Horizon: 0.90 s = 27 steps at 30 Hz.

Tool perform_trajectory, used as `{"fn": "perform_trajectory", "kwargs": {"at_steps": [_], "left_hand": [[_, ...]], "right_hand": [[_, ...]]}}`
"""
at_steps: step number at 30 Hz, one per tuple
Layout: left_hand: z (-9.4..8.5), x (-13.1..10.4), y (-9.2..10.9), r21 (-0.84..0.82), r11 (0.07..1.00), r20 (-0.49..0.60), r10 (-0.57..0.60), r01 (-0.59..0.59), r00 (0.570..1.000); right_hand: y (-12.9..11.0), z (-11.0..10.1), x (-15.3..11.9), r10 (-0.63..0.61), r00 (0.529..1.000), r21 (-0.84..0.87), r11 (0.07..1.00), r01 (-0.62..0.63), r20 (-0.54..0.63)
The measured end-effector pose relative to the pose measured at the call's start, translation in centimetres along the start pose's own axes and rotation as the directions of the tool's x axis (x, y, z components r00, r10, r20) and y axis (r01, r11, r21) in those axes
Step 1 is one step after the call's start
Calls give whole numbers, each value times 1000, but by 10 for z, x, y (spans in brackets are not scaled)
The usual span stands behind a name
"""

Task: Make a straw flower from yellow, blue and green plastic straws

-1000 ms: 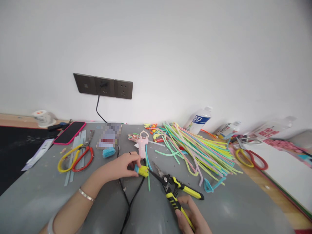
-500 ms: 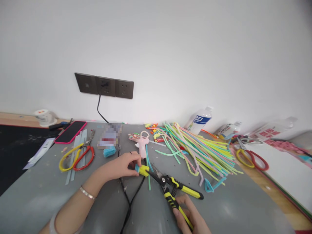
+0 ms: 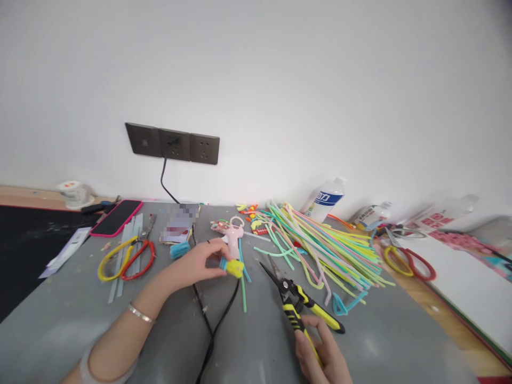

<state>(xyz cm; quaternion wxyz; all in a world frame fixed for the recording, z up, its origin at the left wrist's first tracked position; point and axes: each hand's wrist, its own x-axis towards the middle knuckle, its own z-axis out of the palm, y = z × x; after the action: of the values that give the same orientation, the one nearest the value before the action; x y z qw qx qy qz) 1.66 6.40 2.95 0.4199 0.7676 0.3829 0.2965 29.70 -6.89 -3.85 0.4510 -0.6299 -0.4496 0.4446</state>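
Observation:
Between thumb and fingers, my left hand (image 3: 206, 261) pinches a small bundle of yellow and blue straw pieces (image 3: 234, 268). My right hand (image 3: 322, 349) grips one handle of yellow-and-black shears (image 3: 294, 298). Their blades are apart, point up and left, and do not touch the bundle. A pink glue gun (image 3: 235, 237) stands just behind my left hand, its black cable running toward me. Blue and green straws (image 3: 244, 290) lie beside it. Another blue bundle (image 3: 180, 249) rests left of my hand.
A big pile of pastel straws (image 3: 332, 245) spreads at the right, with a white bottle (image 3: 324, 200) behind it. Red-and-yellow scissors (image 3: 127, 260) lie on clear glue sticks at the left, near a pink-edged phone (image 3: 116, 217). More scissors (image 3: 410, 261) are far right.
The shears have moved right and down, away from the bundle, and their blades have come apart from it. My left hand has lifted the bundle slightly up.

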Motion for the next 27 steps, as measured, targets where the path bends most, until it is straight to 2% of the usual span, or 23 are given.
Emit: {"fn": "perform_trajectory", "kwargs": {"at_steps": [3, 4, 6, 9, 14, 17, 21, 24, 27], "left_hand": [[-3, 2, -3, -72, 993, -240, 74, -94, 968], [-3, 3, -5, -89, 989, -296, 85, -116, 951], [-3, 4, -8, -122, 982, -338, 93, -141, 937], [-3, 5, -11, -172, 975, -311, 82, -141, 947], [-2, 4, -10, -185, 972, -269, 89, -142, 959], [1, 3, -7, -161, 976, -274, 100, -148, 956], [6, 3, -3, -166, 974, -236, 115, -156, 965], [8, 4, -3, -196, 972, -184, 96, -132, 978], [8, 4, -4, -209, 970, -167, 90, -125, 982]], "right_hand": [[3, -1, 9, -37, 998, -109, 993, 44, 58], [4, -1, 11, -55, 995, -162, 985, 67, 81], [5, 4, 12, -100, 992, -265, 957, 118, 79], [2, 13, 9, -192, 980, -359, 912, 196, 47], [-18, 12, 10, -251, 915, -407, 835, 370, 317], [-38, 15, 16, -331, 902, -489, 760, 429, 276], [-68, 43, 27, -516, 832, -417, 723, 551, 204], [-86, 69, 41, -551, 796, -396, 693, 603, 249], [-98, 84, 60, -572, 763, -379, 662, 646, 301]]}}
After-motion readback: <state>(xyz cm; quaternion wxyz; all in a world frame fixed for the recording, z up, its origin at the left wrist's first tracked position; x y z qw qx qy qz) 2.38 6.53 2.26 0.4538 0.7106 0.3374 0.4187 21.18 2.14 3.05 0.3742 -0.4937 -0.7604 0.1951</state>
